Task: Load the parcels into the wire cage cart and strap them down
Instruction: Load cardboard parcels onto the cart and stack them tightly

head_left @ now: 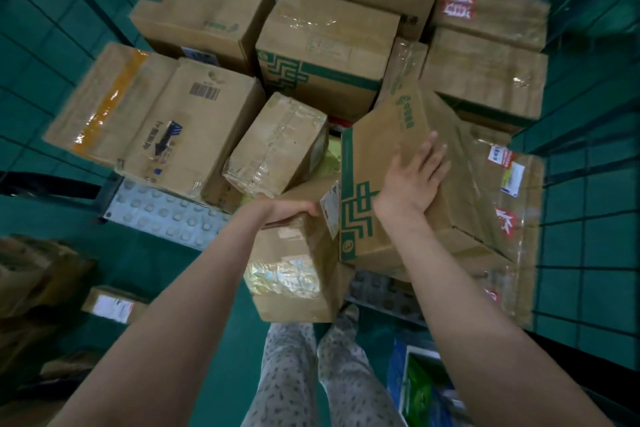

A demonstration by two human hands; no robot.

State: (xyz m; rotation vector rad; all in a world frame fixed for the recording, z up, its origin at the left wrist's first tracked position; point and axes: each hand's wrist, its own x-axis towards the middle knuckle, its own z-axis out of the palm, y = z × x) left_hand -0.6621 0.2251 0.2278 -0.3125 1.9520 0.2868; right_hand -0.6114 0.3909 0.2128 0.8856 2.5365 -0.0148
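L hand (pixel 289 211) curls over top edge of small brown cardboard box (pixel 294 274), wrinkled glossy tape across it, at open front of wire cage cart (pixel 588 211). R hand (pixel 414 174) lies flat, fingers spread, pressing tilted carton (pixel 367 163) w/ green print, just beside. Other taped rectangular parcels (pixel 325 48) sit packed behind on studded grey floor (pixel 156 215).

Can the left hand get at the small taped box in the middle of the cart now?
Probably yes: the small taped box lies just beyond the left hand, with nothing between them, but that hand is busy gripping the near box.
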